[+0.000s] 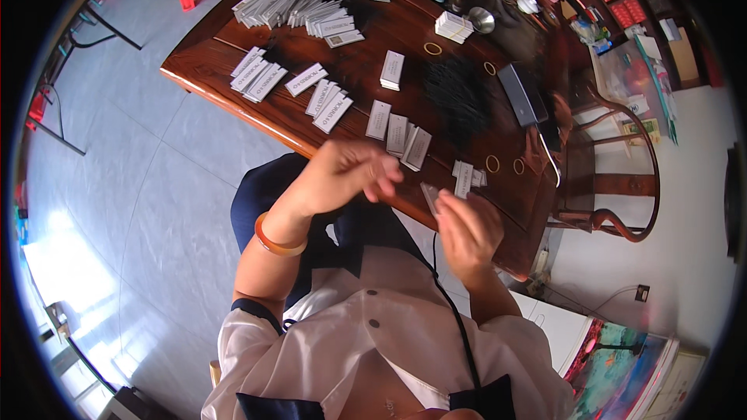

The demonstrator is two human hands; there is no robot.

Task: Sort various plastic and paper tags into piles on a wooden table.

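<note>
My right hand (469, 235) pinches a small pale hang tag (430, 197) between thumb and fingers, just over the table's near edge. To its left, my left hand (350, 174) hovers with bent fingers that are blurred by motion, so whether anything is in them does not show. An orange bangle (278, 239) circles my left wrist. Just beyond my hands lies a row of grey-white tags (398, 134). Beside my right hand is a small overlapping group of tags (464, 177). A heap of thin black strings (457, 96) lies farther back.
Fanned tag piles (296, 12) cover the far left of the wooden table (210, 54); smaller rows (257, 75) lie nearer. A banded tag stack (454, 26), rubber bands (492, 163) and a dark oblong box (522, 95) sit rightward. A wooden chair (622, 179) stands at the right.
</note>
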